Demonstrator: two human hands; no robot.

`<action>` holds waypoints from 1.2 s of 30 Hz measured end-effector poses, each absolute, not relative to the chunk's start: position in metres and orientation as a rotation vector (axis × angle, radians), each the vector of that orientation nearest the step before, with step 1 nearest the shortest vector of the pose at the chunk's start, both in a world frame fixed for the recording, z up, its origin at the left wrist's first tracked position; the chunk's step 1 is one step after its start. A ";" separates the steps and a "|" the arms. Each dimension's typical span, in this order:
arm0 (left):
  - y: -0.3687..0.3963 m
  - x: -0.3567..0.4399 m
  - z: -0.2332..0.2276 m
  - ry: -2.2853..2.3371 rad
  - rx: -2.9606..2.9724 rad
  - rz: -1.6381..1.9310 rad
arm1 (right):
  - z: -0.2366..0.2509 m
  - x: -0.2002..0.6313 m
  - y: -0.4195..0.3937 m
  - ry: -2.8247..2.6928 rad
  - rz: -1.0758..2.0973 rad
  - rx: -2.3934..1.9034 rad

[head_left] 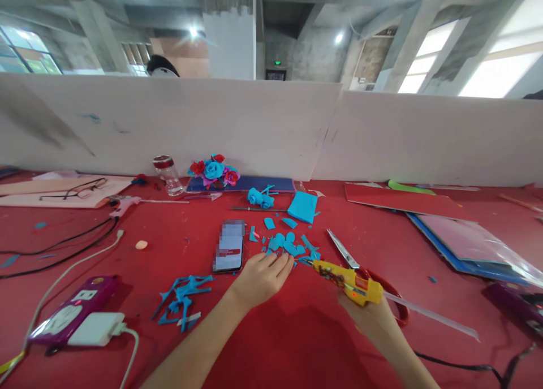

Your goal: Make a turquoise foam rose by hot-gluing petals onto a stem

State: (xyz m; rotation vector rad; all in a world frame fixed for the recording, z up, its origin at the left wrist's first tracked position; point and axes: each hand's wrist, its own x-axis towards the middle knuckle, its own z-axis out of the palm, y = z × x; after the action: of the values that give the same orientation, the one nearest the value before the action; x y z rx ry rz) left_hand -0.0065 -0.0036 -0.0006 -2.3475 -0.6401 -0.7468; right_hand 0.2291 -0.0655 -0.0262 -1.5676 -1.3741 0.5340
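The person's right hand (372, 316) is closed around the handle of a yellow hot glue gun (347, 281), and a white glue stick (432, 316) comes out of the back of the gun toward the right. The nozzle of the gun points left and stands just beside a small group of blue foam petals (285, 245) on the red table (297, 338).

The left hand (262, 276) lies flat on the table with the fingers (283, 264) loosely together. The fingertips touch the near edge of the petals. I cannot tell if they pinch one piece or only press on it.

Behind the glue gun lie scissors (344, 252) with red handles, partly hidden by the gun. A phone (229, 246) lies just left of the left hand. Nearer to the person there is a heap of blue foam scraps (183, 297). At the far left a purple power strip (72, 312) carries a white charger (95, 328).

Further back on the table I see a blue foam square (302, 207), a finished blue foam rose (258, 197), a bouquet of foam flowers (214, 170) in blue, red and pink, and a small glass jar (168, 174). A pair of glasses (76, 190) rests on a pale sheet at the left. Coloured foam sheets (462, 239) lie at the right side, one of them in a clear plastic sleeve.
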 end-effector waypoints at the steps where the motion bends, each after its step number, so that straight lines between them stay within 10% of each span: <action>1: -0.004 -0.007 -0.001 -0.638 -2.347 -0.743 | -0.026 0.229 -0.066 -1.364 0.549 -1.568; 24: -0.010 0.001 0.014 -1.235 -2.767 -2.271 | 0.009 0.290 -0.066 -0.497 0.947 -1.309; 36: -0.002 -0.001 0.005 -1.051 -2.714 -1.821 | 0.011 0.273 -0.080 -0.616 1.050 -1.344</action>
State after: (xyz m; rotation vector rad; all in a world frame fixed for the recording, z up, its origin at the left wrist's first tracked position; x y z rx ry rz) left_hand -0.0015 -0.0021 0.0054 -2.7145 -1.0506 -1.8206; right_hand 0.2727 -0.0801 0.0106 -1.3445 -0.6162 1.0498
